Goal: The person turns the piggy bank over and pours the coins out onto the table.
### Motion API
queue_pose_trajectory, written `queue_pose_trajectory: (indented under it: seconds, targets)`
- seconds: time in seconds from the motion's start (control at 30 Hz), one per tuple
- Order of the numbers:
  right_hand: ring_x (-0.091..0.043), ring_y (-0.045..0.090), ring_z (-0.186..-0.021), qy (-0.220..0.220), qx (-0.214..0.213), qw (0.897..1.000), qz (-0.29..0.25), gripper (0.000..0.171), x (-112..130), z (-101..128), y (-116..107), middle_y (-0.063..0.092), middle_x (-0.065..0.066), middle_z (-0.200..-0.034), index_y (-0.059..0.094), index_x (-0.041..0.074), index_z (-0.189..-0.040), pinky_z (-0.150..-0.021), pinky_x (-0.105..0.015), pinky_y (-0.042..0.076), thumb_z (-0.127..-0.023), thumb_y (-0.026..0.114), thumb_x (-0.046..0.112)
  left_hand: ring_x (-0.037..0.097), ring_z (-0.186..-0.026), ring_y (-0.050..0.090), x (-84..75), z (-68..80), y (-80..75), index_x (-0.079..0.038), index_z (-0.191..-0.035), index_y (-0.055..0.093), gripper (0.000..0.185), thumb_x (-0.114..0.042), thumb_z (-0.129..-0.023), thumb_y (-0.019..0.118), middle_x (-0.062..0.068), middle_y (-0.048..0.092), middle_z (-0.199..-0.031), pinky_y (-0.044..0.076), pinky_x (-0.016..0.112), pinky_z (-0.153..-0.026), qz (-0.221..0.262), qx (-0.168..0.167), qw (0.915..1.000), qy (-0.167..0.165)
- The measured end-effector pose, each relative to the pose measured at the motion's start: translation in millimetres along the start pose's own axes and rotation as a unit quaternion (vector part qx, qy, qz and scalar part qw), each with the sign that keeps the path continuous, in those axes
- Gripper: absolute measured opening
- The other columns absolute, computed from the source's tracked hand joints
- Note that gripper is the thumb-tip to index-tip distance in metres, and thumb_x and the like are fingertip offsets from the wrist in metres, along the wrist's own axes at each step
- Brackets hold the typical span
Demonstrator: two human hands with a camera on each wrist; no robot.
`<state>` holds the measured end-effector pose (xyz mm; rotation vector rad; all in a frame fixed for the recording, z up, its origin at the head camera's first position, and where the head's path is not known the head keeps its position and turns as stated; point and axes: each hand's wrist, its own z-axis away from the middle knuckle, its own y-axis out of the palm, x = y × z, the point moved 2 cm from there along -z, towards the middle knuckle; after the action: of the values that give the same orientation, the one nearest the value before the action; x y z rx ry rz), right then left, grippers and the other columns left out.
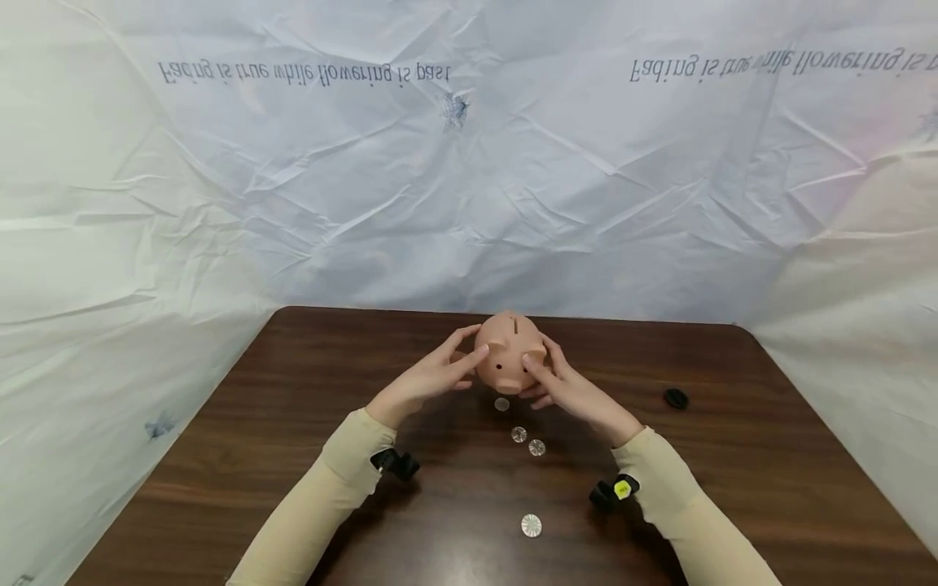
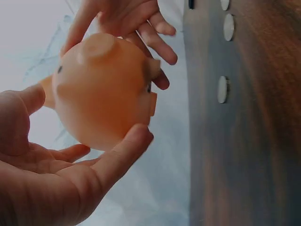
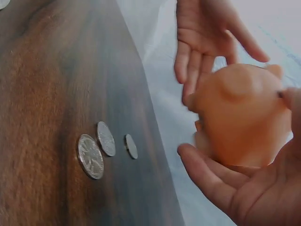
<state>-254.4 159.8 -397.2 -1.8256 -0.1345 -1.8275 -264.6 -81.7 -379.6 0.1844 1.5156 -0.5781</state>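
A pink-orange piggy bank (image 1: 506, 346) with a coin slot on top is lifted between both hands, its snout turned toward me. My left hand (image 1: 436, 376) grips its left side, the thumb near one ear and the fingers spread below. On the other side my right hand (image 1: 575, 395) holds it, thumb by the eye and fingers curled around the flank. The left wrist view shows the rounded body (image 2: 103, 94) raised over the table level. Several silver coins lie beneath and in front, among them one coin (image 1: 501, 404) almost under the bank and a nearer coin (image 1: 531, 526).
The brown wooden table (image 1: 293, 391) has rounded far corners. A small black round piece (image 1: 676, 398) lies to the right. White printed sheeting (image 1: 454, 203) hangs behind the table and along both sides. Each wrist wears a black strap-on camera, such as the left one (image 1: 396, 464).
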Motion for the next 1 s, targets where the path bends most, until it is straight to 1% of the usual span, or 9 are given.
queue_pose_trajectory:
  seconds: [0.07, 0.13, 0.23, 0.37, 0.5, 0.57, 0.7, 0.83, 1.0]
  targets:
    - [-0.042, 0.062, -0.116, 0.003, 0.009, 1.0, -0.012, 0.083, -1, -3, 1, 0.054, -0.027, -0.135, -0.006, 0.016, -0.162, -0.092, -0.045, 0.056, -0.106, 0.047, 0.048, 0.029, -0.129, 0.055, 3.2, -0.9, -1.5, -0.032, -0.159, 0.026, 0.065, -0.048, -0.103, 0.056, 0.018, 0.048, -0.144, 0.05, 0.043, -0.104, 0.009, 0.001, 0.9999, -0.008]
    - [-0.04, 0.063, -0.115, 0.007, 0.01, 1.0, -0.018, 0.086, -2, -5, 0, 0.052, -0.027, -0.138, -0.005, 0.015, -0.162, -0.093, -0.045, 0.056, -0.105, 0.052, 0.046, 0.03, -0.129, 0.054, 5.0, -1.3, -2.5, -0.032, -0.158, 0.027, 0.064, -0.046, -0.103, 0.057, 0.019, 0.048, -0.144, 0.05, 0.043, -0.104, 0.015, 0.0, 0.9999, -0.008]
    - [-0.037, 0.063, -0.116, 0.005, 0.008, 1.0, -0.024, 0.085, -2, -6, -1, 0.045, -0.029, -0.146, -0.003, 0.015, -0.162, -0.096, -0.047, 0.055, -0.105, 0.053, 0.044, 0.029, -0.127, 0.056, 5.1, -2.6, -3.0, -0.031, -0.157, 0.028, 0.064, -0.045, -0.102, 0.058, 0.02, 0.051, -0.14, 0.051, 0.042, -0.103, 0.015, 0.002, 0.9999, -0.004]
    - [-0.039, 0.062, -0.118, 0.005, 0.015, 0.999, -0.032, 0.083, -1, -5, -5, 0.041, -0.031, -0.147, -0.005, 0.016, -0.162, -0.098, -0.047, 0.054, -0.106, 0.05, 0.044, 0.028, -0.125, 0.057, 4.0, -5.0, -2.3, -0.029, -0.156, 0.027, 0.065, -0.046, -0.102, 0.058, 0.02, 0.053, -0.137, 0.052, 0.042, -0.102, 0.016, 0.008, 0.9998, -0.001]
    - [-0.04, 0.06, -0.119, 0.008, 0.034, 0.998, -0.043, 0.079, -3, -4, -5, 0.041, -0.03, -0.148, -0.006, 0.019, -0.162, -0.097, -0.045, 0.054, -0.108, 0.044, 0.047, 0.028, -0.126, 0.057, 6.3, -4.8, -2.7, -0.028, -0.156, 0.026, 0.066, -0.046, -0.102, 0.059, 0.02, 0.053, -0.137, 0.051, 0.043, -0.103, 0.02, 0.012, 0.9997, -0.009]
    - [-0.041, 0.06, -0.119, 0.009, 0.041, 0.998, -0.055, 0.077, -4, -4, -5, 0.039, -0.029, -0.149, -0.004, 0.021, -0.163, -0.098, -0.046, 0.054, -0.108, 0.042, 0.049, 0.028, -0.126, 0.057, 7.1, -4.4, -2.9, -0.028, -0.156, 0.025, 0.066, -0.046, -0.102, 0.059, 0.02, 0.053, -0.137, 0.051, 0.043, -0.103, 0.023, 0.012, 0.9996, -0.012]
    - [-0.042, 0.058, -0.122, 0.008, 0.059, 0.995, -0.074, 0.075, -5, -3, -6, 0.037, -0.03, -0.151, -0.005, 0.021, -0.163, -0.099, -0.049, 0.052, -0.108, 0.037, 0.051, 0.027, -0.126, 0.057, 8.0, -3.9, -3.7, -0.028, -0.157, 0.024, 0.068, -0.047, -0.102, 0.058, 0.018, 0.052, -0.138, 0.051, 0.039, -0.103, 0.021, 0.015, 0.9995, -0.019]
    - [-0.041, 0.059, -0.121, 0.011, 0.059, 0.996, -0.073, 0.075, -5, -4, -7, 0.034, -0.03, -0.152, -0.005, 0.019, -0.163, -0.098, -0.048, 0.053, -0.108, 0.036, 0.052, 0.025, -0.126, 0.057, 8.9, -4.2, -3.7, -0.028, -0.158, 0.022, 0.073, -0.051, -0.1, 0.059, 0.017, 0.053, -0.137, 0.052, 0.038, -0.102, 0.018, 0.018, 0.9994, -0.024]
    - [-0.038, 0.061, -0.119, 0.016, 0.046, 0.997, -0.061, 0.075, -3, -3, -12, 0.037, -0.031, -0.15, -0.002, 0.018, -0.163, -0.097, -0.049, 0.054, -0.108, 0.038, 0.051, 0.025, -0.124, 0.059, 7.4, -7.7, -3.1, -0.028, -0.157, 0.021, 0.074, -0.051, -0.099, 0.061, 0.017, 0.055, -0.134, 0.052, 0.037, -0.101, 0.019, 0.018, 0.9994, -0.025]
